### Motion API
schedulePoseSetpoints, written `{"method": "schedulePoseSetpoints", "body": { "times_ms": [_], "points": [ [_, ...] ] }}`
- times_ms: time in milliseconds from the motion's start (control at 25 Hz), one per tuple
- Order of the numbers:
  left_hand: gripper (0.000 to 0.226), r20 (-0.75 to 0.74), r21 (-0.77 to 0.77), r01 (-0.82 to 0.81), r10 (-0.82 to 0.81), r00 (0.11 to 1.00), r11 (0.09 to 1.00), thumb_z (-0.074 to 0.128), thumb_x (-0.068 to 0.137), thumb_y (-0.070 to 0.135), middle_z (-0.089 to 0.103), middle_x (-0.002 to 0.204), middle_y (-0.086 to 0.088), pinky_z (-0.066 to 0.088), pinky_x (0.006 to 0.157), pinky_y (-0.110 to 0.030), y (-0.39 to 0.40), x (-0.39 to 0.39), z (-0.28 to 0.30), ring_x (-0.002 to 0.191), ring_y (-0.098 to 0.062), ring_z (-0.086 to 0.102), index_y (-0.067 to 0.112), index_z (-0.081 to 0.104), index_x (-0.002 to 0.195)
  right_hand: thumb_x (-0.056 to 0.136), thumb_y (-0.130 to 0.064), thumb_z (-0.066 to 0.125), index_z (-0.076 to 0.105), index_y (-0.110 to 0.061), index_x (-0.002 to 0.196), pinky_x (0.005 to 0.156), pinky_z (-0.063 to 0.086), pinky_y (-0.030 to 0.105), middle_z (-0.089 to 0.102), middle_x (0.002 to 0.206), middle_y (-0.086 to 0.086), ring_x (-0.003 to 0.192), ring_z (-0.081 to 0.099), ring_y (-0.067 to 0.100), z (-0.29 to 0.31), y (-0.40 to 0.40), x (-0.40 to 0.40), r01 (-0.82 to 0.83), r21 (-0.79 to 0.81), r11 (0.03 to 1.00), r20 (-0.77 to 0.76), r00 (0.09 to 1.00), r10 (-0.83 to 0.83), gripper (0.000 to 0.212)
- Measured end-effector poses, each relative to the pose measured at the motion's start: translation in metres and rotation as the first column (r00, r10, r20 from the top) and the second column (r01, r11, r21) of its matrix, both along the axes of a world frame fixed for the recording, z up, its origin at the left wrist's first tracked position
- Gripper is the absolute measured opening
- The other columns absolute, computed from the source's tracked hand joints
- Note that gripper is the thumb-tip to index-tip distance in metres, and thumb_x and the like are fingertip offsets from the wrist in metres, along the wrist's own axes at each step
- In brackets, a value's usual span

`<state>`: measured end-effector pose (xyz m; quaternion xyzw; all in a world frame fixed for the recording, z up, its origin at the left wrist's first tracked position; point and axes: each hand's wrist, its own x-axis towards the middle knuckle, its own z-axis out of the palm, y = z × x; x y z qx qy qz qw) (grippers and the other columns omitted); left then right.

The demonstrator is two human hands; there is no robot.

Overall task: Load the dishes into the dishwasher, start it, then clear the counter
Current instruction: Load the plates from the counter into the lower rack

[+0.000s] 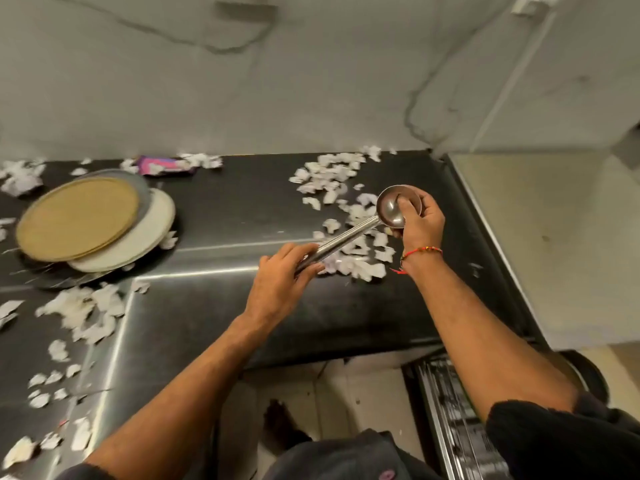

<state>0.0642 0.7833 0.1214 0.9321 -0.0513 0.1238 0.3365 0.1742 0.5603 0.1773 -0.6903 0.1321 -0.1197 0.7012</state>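
Your left hand (pixel 282 275) grips the ladle (pixel 349 237) handle, right hand (pixel 420 220) pinches a small steel bowl (pixel 412 199); bump them and the bowl slips.

Silver ladle (pixel 367 226), tan plate (pixel 78 218) over cream plate (pixel 152 233), black surface (pixel 221 202), white scraps (pixel 332 178), purple-pink wrapper (pixel 162 165), red wrist thread (pixel 420 252)

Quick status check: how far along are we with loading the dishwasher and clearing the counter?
Early. Nothing looks finished. In hand: the left hand grips the ladle by its handle, while the right hand holds its bowl. Left: the stacked plates sit on the counter, paper scraps and a wrapper litter it, and the dishwasher rack below shows no clear load.
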Motion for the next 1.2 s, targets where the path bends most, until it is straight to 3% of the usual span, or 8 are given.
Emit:
{"method": "schedulePoseSetpoints", "body": {
  "times_ms": [160,280,440,520,600,840,1000,1200],
  "points": [
    [0.029,0.020,-0.116,0.232,-0.231,0.973,0.966,0.061,0.101,0.035,0.064,0.112,0.007,0.054,0.085,-0.036,-0.130,-0.005,0.004,0.097,-0.010,0.060,0.022,0.064,0.126,0.090,-0.014,0.059,0.066,-0.027,0.097,0.048,0.052,0.027,0.064,0.096,-0.003,0.082,0.063,0.019,-0.005,-0.132,-0.044,0.261,0.123,0.957,-0.047,0.965,-0.257,0.017],
    [0.021,-0.016,-0.184,0.298,-0.306,0.952,0.937,0.057,0.103,0.027,0.066,0.109,0.009,0.052,0.089,-0.033,-0.222,-0.027,-0.006,0.098,-0.006,0.061,0.022,0.068,0.121,0.085,-0.016,0.062,0.070,-0.029,0.097,0.056,0.057,0.034,0.068,0.104,0.006,0.089,0.067,0.028,-0.015,-0.235,-0.094,0.338,0.165,0.926,-0.055,0.941,-0.334,0.019],
    [0.024,-0.110,-0.211,0.394,-0.422,0.900,0.895,0.054,0.103,0.014,0.064,0.105,0.014,0.038,0.088,-0.005,-0.347,-0.074,-0.012,0.096,0.013,0.056,0.022,0.070,0.119,0.085,-0.013,0.064,0.071,-0.031,0.101,0.063,0.059,0.038,0.068,0.108,0.007,0.089,0.068,0.029,-0.037,-0.367,-0.184,0.446,0.202,0.872,-0.092,0.895,-0.437,0.025],
    [0.027,-0.170,-0.201,0.464,-0.497,0.851,0.863,0.051,0.104,0.013,0.064,0.108,0.012,0.038,0.088,-0.005,-0.403,-0.096,-0.018,0.095,0.009,0.056,0.022,0.070,0.121,0.084,-0.011,0.066,0.070,-0.032,0.107,0.069,0.060,0.040,0.067,0.113,0.006,0.095,0.068,0.030,-0.046,-0.421,-0.229,0.490,0.226,0.842,-0.122,0.872,-0.475,0.031],
    [0.028,-0.237,-0.180,0.537,-0.566,0.789,0.824,0.050,0.105,0.012,0.066,0.112,0.007,0.040,0.090,-0.008,-0.449,-0.114,-0.027,0.099,0.002,0.056,0.017,0.070,0.123,0.087,0.003,0.062,0.064,-0.024,0.117,0.058,0.060,0.033,0.064,0.112,0.008,0.084,0.068,0.025,-0.060,-0.463,-0.266,0.526,0.270,0.806,-0.175,0.851,-0.496,0.040],
    [0.029,-0.451,-0.264,0.620,-0.663,0.598,0.739,0.048,0.105,0.011,0.067,0.117,0.002,0.044,0.091,-0.011,-0.541,-0.146,-0.068,0.104,-0.004,0.059,0.011,0.067,0.127,0.089,0.009,0.061,0.048,-0.021,0.131,0.062,0.061,0.032,0.065,0.104,0.013,0.076,0.067,0.024,-0.109,-0.525,-0.340,0.627,0.488,0.607,-0.306,0.774,-0.554,0.053],
    [0.030,-0.611,-0.313,0.611,-0.647,0.456,0.727,0.046,0.106,0.012,0.067,0.118,0.002,0.048,0.093,-0.027,-0.580,-0.149,-0.115,0.108,-0.013,0.061,0.012,0.064,0.130,0.092,0.004,0.061,0.040,-0.013,0.143,0.069,0.062,0.037,0.066,0.101,0.016,0.073,0.069,0.027,-0.157,-0.534,-0.358,0.670,0.458,0.584,-0.449,0.741,-0.499,0.057],
    [0.036,-0.809,-0.324,0.554,-0.528,0.258,0.767,0.041,0.106,0.006,0.063,0.128,-0.001,0.045,0.101,-0.027,-0.612,-0.156,-0.187,0.121,-0.018,0.058,0.013,0.059,0.136,0.087,0.015,0.061,0.044,0.004,0.137,0.068,0.060,0.032,0.062,0.117,0.017,0.077,0.067,0.026,-0.231,-0.525,-0.361,0.692,0.405,0.597,-0.659,0.674,-0.334,0.055]
  ]
}}
